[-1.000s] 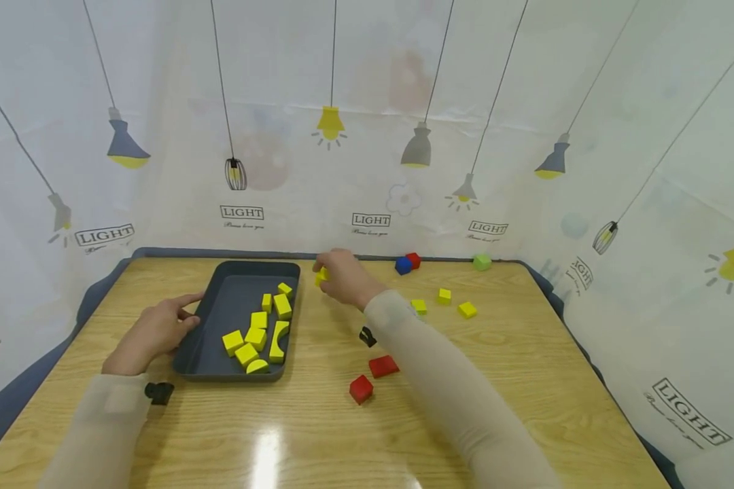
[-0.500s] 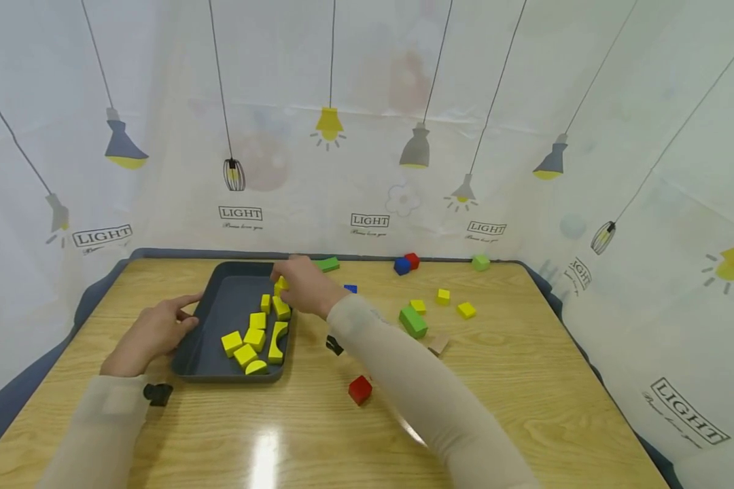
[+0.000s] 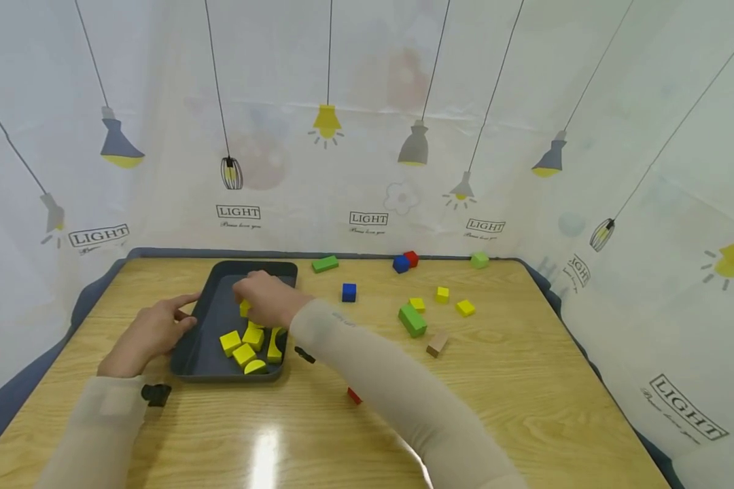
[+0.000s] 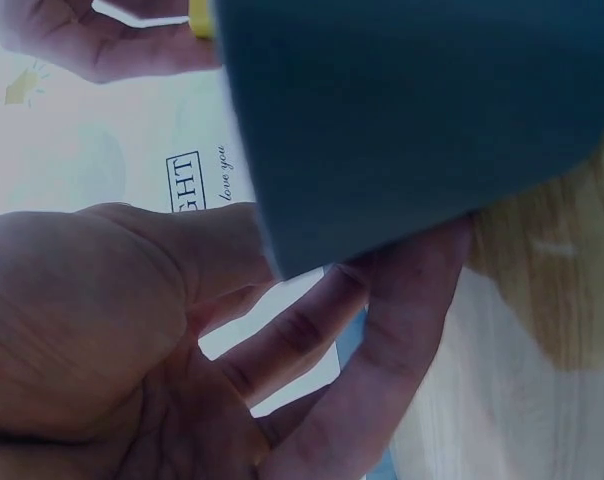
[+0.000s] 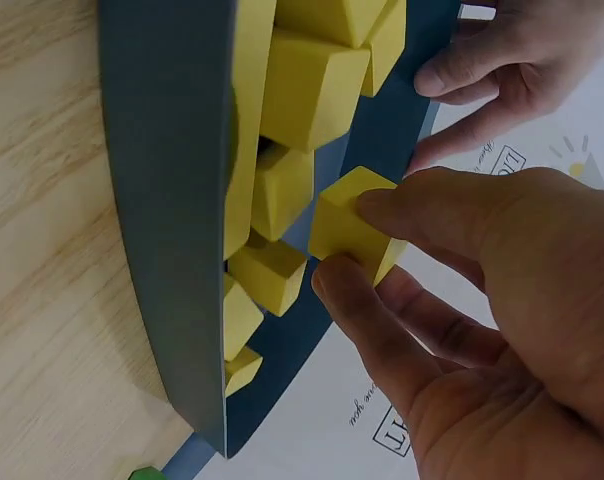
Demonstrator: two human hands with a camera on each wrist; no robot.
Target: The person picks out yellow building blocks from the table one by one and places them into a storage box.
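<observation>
My right hand point(image 3: 268, 299) pinches a yellow cube block point(image 5: 350, 220) between thumb and fingers, held over the inside of the dark grey tray point(image 3: 211, 370). Several other yellow blocks point(image 3: 243, 354) lie in the tray, mostly along its right side, among them a notched one point(image 3: 274, 345) and a half-round one point(image 3: 255, 367). My left hand point(image 3: 149, 333) grips the tray's left edge, its thumb at the rim. In the left wrist view, its fingers point(image 4: 412, 320) touch the tray's outer wall. Part of the tray's contents is hidden under my right hand.
Right of the tray lie a blue cube point(image 3: 349, 293), two green blocks point(image 3: 412, 320), a tan block point(image 3: 438, 343) and several yellow blocks point(image 3: 465, 308). Blue and red blocks point(image 3: 402, 264) and a light green one point(image 3: 480, 260) stand at the back edge. A red block point(image 3: 354, 396) is partly behind my right forearm.
My right hand has carried the yellow cube block left from the table, across the tray's right rim and into the space over the tray. My left hand has stayed at the tray's edge.
</observation>
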